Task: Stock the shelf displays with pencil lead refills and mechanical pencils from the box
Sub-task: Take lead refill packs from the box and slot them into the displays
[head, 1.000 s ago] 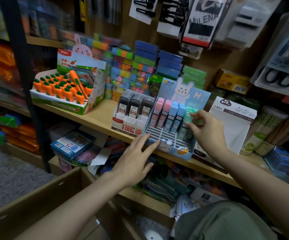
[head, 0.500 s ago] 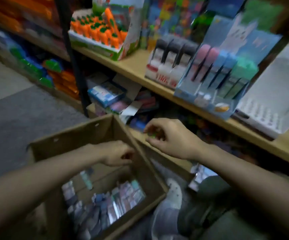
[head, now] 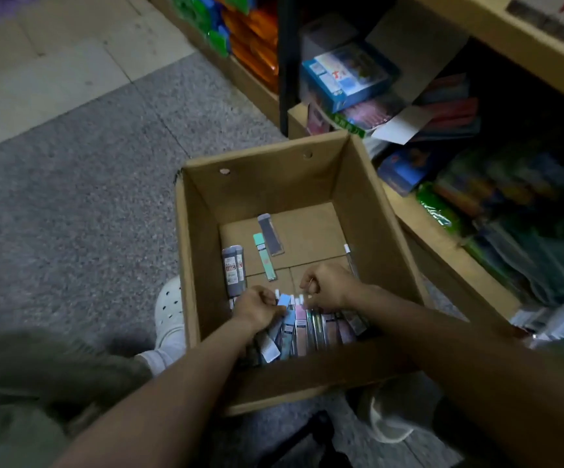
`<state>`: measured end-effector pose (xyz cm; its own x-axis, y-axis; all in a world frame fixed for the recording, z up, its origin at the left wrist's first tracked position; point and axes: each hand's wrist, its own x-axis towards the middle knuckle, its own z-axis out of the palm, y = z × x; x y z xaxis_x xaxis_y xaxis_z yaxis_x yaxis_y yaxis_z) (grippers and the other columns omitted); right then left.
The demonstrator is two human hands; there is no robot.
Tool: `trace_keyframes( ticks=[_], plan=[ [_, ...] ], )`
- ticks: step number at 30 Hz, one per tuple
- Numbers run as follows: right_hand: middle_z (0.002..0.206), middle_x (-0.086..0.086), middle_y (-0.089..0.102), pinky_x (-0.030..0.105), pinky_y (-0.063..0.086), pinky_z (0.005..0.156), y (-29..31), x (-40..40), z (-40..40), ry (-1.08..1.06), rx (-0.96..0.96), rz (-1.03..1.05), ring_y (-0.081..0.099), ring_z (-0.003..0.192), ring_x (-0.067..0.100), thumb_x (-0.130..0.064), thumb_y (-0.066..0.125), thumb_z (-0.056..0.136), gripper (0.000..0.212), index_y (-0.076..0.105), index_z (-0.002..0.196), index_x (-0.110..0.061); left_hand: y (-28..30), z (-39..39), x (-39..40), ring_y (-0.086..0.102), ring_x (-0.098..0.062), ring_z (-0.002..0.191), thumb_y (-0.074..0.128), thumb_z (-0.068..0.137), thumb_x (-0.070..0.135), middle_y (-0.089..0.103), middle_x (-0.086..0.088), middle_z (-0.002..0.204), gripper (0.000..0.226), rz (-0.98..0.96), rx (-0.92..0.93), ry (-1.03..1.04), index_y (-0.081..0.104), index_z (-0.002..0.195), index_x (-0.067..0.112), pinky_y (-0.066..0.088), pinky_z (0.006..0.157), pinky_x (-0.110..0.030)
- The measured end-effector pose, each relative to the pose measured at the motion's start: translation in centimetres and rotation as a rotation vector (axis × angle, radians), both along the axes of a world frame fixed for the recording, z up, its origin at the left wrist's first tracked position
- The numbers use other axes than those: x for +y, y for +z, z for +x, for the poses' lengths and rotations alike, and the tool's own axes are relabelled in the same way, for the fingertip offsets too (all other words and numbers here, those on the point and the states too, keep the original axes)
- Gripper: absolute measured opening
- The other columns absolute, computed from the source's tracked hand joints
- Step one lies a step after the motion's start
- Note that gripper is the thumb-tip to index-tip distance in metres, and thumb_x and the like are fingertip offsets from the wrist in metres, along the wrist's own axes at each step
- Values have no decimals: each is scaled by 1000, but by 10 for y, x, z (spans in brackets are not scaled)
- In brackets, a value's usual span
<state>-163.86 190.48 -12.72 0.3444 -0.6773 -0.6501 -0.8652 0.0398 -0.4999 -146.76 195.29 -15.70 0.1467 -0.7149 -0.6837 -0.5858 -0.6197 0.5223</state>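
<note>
An open cardboard box stands on the floor below me. Along its near side lie several pastel lead refill cases. Farther in lie a black refill pack, a mint green case and a grey case. Both my hands are inside the box. My left hand curls its fingers around a light blue case in the pile. My right hand is curled just above the pile, over the white caps of the cases; what it holds is hidden.
The wooden shelf edge runs across the top right. Under it a lower shelf holds a blue product box and packed stationery. Grey carpet lies to the left. My white shoe is beside the box.
My view dropped from the shelf displays to the box. Both hands left the bunny display, came down and reached into the box onto the pile of cases.
</note>
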Motion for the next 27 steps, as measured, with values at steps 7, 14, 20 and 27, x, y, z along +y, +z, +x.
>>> trace_keyframes(
  ticks=[7,14,20,27],
  plan=[
    [111,2,61,26,42,69,-64,-3,8,101,69,51,55,94,17,-26,89,63,57,62,112,-17,-37,-20,11,62,-19,96,81,74,14,67,-2,105,37,-25,-83,57,59,104,15,52,86,-34],
    [119,6,51,35,46,85,-87,5,13,301,115,-156,51,107,25,-42,88,61,71,51,116,-17,-44,-27,14,62,-18,91,87,66,18,66,2,99,41,-112,-171,18,62,97,18,53,78,-32],
    [117,6,52,32,45,85,-85,-1,7,207,83,-201,53,106,24,-33,83,72,49,61,110,-13,-50,-27,14,57,-12,79,79,79,23,58,8,80,26,-83,-164,1,53,84,25,43,64,-22],
    [99,3,61,32,48,76,-73,6,3,-25,-85,-77,57,91,21,-20,77,78,36,49,101,-17,-45,-29,11,60,-19,91,66,91,22,64,-1,94,20,-116,-24,147,53,104,14,52,83,-36]
  ],
)
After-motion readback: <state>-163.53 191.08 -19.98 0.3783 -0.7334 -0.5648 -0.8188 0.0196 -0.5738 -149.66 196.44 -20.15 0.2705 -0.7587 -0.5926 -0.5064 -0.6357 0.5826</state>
